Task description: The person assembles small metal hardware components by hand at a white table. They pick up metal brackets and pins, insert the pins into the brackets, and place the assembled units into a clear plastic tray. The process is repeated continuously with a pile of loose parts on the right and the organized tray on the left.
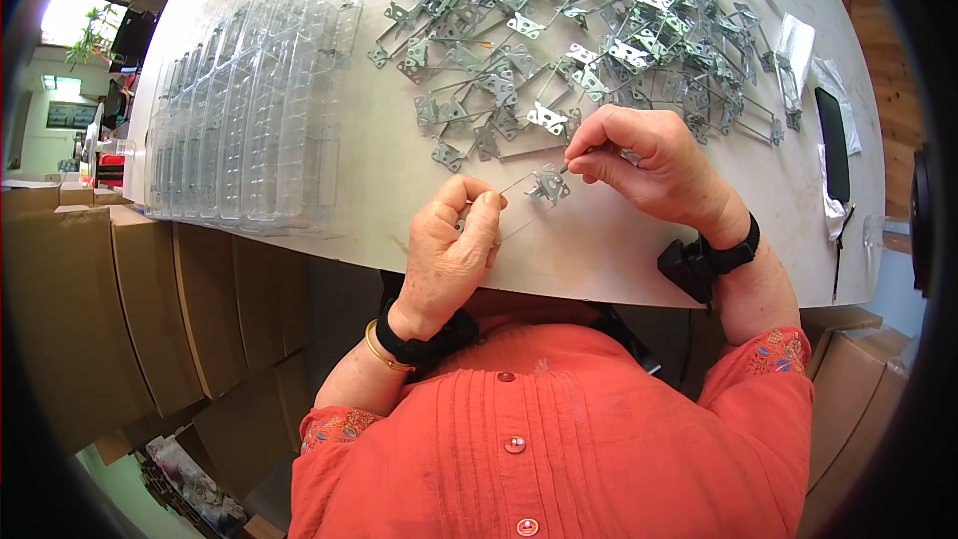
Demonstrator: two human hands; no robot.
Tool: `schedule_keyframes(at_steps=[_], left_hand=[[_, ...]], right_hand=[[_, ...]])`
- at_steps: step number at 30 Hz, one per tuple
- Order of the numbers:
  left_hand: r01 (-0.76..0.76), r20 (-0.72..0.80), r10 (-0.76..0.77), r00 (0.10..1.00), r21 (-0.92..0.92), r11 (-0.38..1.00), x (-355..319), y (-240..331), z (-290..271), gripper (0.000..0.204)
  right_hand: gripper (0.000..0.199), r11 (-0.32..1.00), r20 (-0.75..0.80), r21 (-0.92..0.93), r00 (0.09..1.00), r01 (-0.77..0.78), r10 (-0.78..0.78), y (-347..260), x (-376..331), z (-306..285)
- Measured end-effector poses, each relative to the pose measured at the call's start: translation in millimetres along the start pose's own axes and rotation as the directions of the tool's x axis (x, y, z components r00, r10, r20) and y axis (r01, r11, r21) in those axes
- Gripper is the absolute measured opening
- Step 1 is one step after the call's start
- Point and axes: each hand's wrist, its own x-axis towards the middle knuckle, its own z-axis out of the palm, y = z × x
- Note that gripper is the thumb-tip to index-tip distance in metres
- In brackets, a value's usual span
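Note:
Near the table's front edge, my left hand (446,255) pinches the thin rod of a small silver metal bracket (548,186) between thumb and fingers. The bracket's flat, cut-out plate stands at the rod's far end, between my two hands. My right hand (654,162) is closed in a pinch just right of the plate. Its fingertips hold a thin, dark piece close to the plate; what it is I cannot make out. Just beyond both hands spreads a tangled pile of similar metal brackets (499,90) with thin rods.
Stacked clear plastic trays (254,100) cover the table's left side. At the right lie a black phone-like slab (831,145) and a white-wrapped packet (794,55). Cardboard boxes (140,299) stand below the table on the left, and more boxes (858,379) on the right.

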Motion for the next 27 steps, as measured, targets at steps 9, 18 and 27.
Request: schedule_keyframes(at_steps=[9,18,27], left_hand=[[-0.023,-0.036,0.023,0.999,0.009,1.0,1.8,-4.0,-0.5,0.022],[-0.014,-0.039,0.014,0.999,-0.006,1.0,1.8,-2.5,0.6,0.021],[-0.014,-0.037,0.014,0.999,0.0,1.0,1.7,-0.8,0.9,0.021]], right_hand=[[0.012,0.998,0.067,-0.044,0.997,0.049,-0.046,-2.0,-0.5,-4.0],[0.013,0.99,0.076,-0.105,0.994,0.092,-0.084,0.2,0.1,-2.6],[0.013,0.988,0.085,-0.113,0.992,0.105,-0.096,1.6,0.3,-2.2]])
